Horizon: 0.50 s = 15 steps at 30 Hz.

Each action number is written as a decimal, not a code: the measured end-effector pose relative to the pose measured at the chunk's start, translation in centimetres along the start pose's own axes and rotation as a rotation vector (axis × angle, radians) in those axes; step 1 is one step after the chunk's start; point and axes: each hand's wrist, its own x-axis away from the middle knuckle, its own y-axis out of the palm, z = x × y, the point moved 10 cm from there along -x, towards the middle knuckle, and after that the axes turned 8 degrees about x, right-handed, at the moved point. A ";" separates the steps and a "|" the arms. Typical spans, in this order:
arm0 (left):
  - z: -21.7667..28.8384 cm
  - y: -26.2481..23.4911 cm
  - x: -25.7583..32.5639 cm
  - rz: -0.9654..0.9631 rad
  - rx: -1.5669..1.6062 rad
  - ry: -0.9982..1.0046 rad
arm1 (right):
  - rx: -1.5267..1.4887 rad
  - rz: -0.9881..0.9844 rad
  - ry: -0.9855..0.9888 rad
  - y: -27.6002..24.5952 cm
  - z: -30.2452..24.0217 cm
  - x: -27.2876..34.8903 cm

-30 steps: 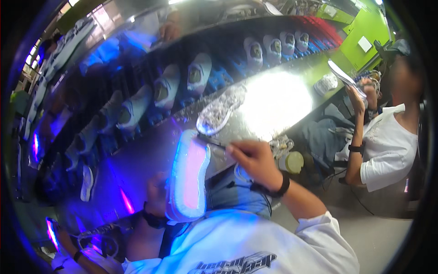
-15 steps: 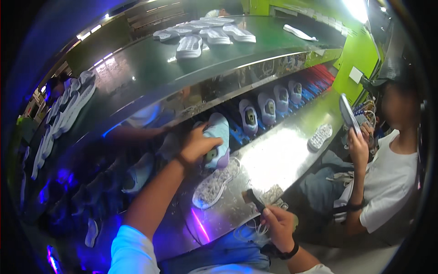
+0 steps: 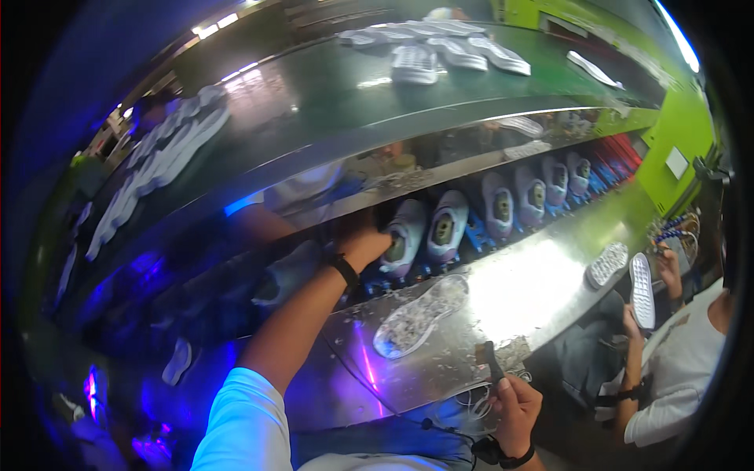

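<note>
My left hand (image 3: 367, 242) reaches into the row of shoes; its thumb side meets the left edge of a pale shoe upper (image 3: 406, 239). Its other fingers are lost in shadow, so its grip is unclear. Beside that upper stands another pale upper (image 3: 448, 225) with a purplish toe. My right hand (image 3: 518, 408), low at the bench's front, is closed round the dark handle of a small brush (image 3: 488, 361), bristles pointing up. Between my hands a shoe sole (image 3: 422, 315) lies on the metal bench, its face speckled with pale scraps.
More uppers (image 3: 530, 196) stand on blue holders to the right. A green belt (image 3: 314, 102) above carries white soles (image 3: 459, 53). At right a co-worker holds a sole (image 3: 642, 290); another sole (image 3: 607, 264) rests on the bench. A cable (image 3: 353, 373) crosses the bench's front.
My left hand has let go of the pale shoe upper it held over the bench, and that upper appears to stand in the row. The view has swung left. The brush stays in my right hand.
</note>
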 end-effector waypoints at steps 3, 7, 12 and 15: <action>-10.8 1.7 2.3 -0.456 -0.188 -0.131 | -0.004 -0.031 -0.013 1.4 -0.7 0.8; -13.1 -1.4 3.5 -0.383 -0.064 -0.274 | -0.010 -0.043 -0.061 2.1 -1.8 2.0; -13.3 -5.8 11.1 -0.156 1.032 -0.630 | 0.050 -0.004 -0.108 2.2 -3.2 4.3; -10.1 -8.4 17.6 -0.219 1.775 -0.673 | 0.073 -0.066 -0.090 3.2 -3.4 5.8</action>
